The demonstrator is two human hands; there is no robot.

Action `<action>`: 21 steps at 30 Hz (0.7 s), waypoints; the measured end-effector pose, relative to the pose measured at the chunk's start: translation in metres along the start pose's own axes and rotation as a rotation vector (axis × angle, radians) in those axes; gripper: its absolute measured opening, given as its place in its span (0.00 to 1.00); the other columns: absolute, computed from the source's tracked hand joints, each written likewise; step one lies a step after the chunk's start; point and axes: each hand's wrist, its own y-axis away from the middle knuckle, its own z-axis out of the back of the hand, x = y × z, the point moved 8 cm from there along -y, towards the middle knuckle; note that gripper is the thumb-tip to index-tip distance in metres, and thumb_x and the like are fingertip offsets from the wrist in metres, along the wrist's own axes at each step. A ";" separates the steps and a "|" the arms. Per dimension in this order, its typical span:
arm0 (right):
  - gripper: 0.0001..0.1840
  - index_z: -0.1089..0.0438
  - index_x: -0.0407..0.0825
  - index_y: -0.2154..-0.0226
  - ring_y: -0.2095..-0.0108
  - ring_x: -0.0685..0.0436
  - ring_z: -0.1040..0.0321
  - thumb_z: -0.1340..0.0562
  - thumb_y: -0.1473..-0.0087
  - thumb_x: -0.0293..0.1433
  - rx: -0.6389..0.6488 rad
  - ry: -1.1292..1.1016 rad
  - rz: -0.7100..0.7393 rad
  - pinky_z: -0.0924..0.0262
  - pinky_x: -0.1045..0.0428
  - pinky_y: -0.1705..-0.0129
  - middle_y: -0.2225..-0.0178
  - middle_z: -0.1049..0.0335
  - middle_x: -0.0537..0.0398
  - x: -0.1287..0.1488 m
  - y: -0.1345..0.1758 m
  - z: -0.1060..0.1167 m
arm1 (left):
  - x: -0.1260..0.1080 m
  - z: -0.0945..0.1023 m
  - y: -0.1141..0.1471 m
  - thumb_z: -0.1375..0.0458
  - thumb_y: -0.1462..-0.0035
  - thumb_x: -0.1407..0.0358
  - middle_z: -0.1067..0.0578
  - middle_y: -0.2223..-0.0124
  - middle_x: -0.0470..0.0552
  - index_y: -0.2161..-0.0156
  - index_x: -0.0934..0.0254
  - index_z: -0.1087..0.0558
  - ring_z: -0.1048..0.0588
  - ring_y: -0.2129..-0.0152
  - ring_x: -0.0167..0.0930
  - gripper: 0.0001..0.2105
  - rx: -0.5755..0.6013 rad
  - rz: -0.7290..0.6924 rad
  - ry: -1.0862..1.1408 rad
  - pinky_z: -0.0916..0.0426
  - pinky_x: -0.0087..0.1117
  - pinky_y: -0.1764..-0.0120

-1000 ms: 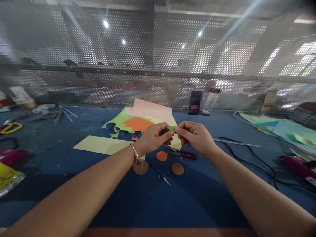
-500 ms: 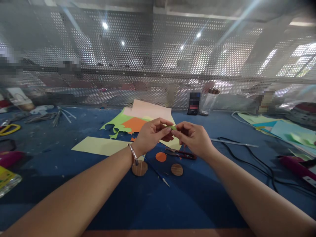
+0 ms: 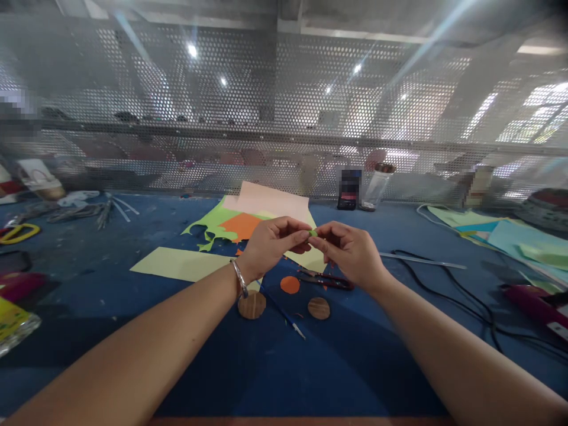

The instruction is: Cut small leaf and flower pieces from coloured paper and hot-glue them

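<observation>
Between my fingertips is a small piece of green paper (image 3: 313, 233), mostly covered by the fingers. My left hand (image 3: 276, 242) pinches it from one side, and my right hand (image 3: 348, 248) pinches it from the other. Beneath the hands lie an orange paper circle (image 3: 290, 284) and dark-handled scissors (image 3: 332, 280). Nearer to me are two round wooden discs, a larger one (image 3: 252, 305) by my left wrist and a smaller one (image 3: 319, 307). A blue pen-like tool (image 3: 284, 313) with a pale tip lies slanted between them.
Behind my hands lie cut green paper (image 3: 208, 228), an orange sheet (image 3: 239, 225) and a pink sheet (image 3: 275, 198). A pale yellow strip (image 3: 177, 264) is on the left. A phone (image 3: 349, 189) and a clear jar (image 3: 376, 188) stand by the perforated screen. A black cable (image 3: 448, 296) runs at right.
Both hands keep their pinch on the green paper piece, with only a slight shift of the fingers. The whole view has moved down a little in the picture.
</observation>
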 end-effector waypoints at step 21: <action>0.16 0.26 0.49 0.66 0.79 0.50 0.35 0.35 0.41 0.46 -0.023 -0.001 -0.026 0.39 0.53 0.76 0.75 0.31 0.58 -0.005 -0.001 0.000 | 0.004 -0.001 0.001 0.32 0.45 0.60 0.23 0.71 0.47 0.65 0.65 0.28 0.23 0.74 0.26 0.12 -0.110 0.039 -0.015 0.27 0.30 0.67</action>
